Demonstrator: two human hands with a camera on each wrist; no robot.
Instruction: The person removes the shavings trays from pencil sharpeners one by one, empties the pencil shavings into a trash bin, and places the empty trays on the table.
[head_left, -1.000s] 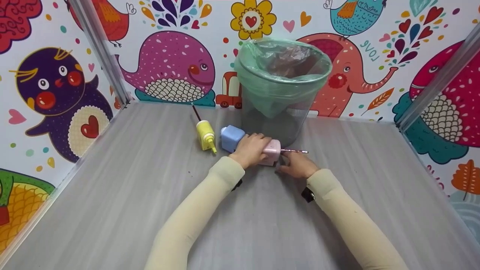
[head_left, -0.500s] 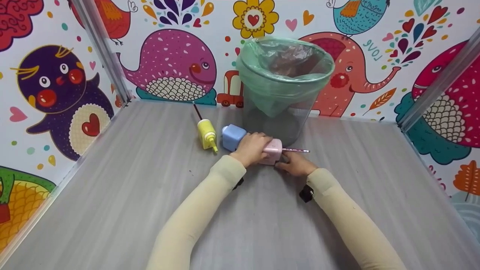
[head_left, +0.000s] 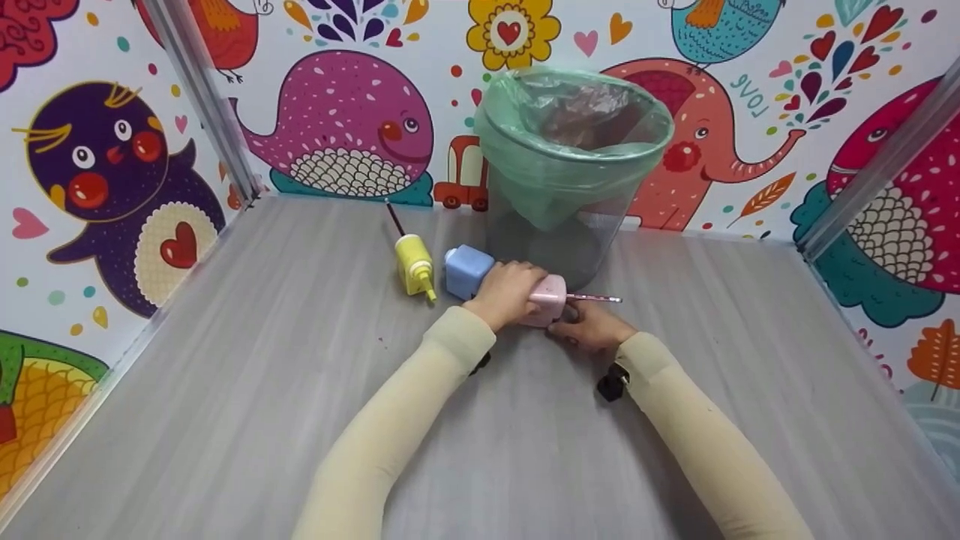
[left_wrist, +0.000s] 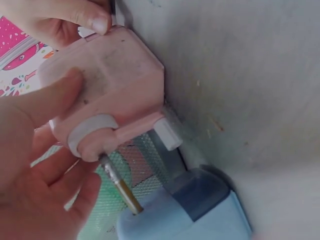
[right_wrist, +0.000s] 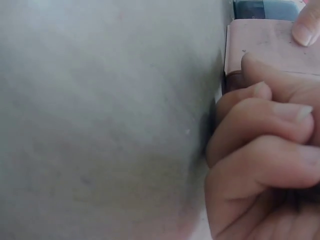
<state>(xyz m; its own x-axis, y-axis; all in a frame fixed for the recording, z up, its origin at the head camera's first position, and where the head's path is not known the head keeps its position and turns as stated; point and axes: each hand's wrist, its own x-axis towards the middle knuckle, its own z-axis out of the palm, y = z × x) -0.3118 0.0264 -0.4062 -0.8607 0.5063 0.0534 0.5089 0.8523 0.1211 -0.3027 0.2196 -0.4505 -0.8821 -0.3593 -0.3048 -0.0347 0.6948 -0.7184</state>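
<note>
A pale pink plastic box with rounded corners (head_left: 549,298), just right of centre in the head view, is gripped by the fingers of the left hand (head_left: 512,292), its broad face pressed by the thumb. Its right end is pinched by the right hand (head_left: 596,328): the thumb tip is set on the box's edge and the other fingers are curled, what lies inside the curl being hidden. A thin patterned pencil (head_left: 596,298) is seen jutting rightward from that end. Left of the left hand are placed a light blue plastic box (head_left: 469,271) and a yellow, nozzled container (head_left: 414,266), backed by a dark red stick (head_left: 395,219). All are carried by a grey wood-grain tabletop (head_left: 525,450). At upper centre, a grey mesh bin (head_left: 525,247) is lined with a green translucent bag (head_left: 547,176).
</note>
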